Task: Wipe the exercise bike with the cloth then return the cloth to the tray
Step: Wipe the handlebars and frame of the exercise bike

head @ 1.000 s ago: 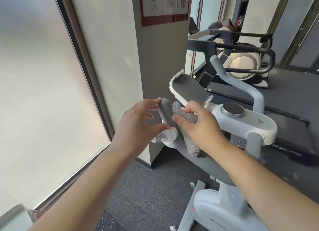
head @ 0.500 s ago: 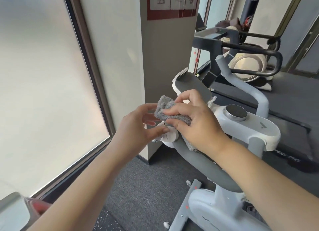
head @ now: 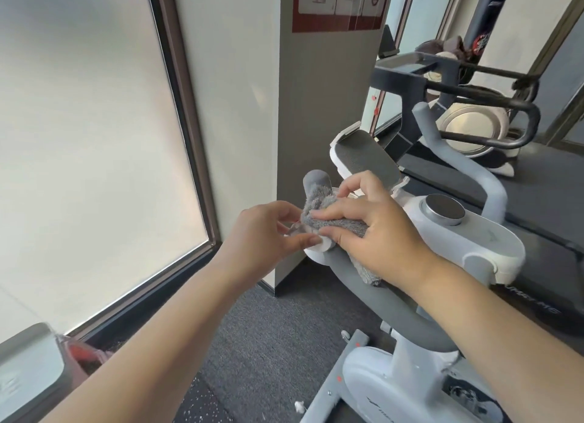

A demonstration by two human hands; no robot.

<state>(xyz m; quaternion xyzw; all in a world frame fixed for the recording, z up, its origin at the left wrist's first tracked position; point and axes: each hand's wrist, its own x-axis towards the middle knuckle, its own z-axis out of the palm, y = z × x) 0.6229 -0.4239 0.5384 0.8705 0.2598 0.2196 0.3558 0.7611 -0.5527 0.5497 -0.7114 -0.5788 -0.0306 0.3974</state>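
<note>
mid-wipe: right hand (head: 376,233) grips grey cloth (head: 328,225) on exercise bike (head: 467,242) left handlebar; left hand (head: 265,233) pinches its edge; tray return pending

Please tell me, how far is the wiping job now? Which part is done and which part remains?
In hand: the right hand presses the grey cloth around the left handlebar grip, and the left hand pinches the white end piece. Nothing shows finished. The white console and frame are not being touched, and the cloth is not yet returned.
</note>
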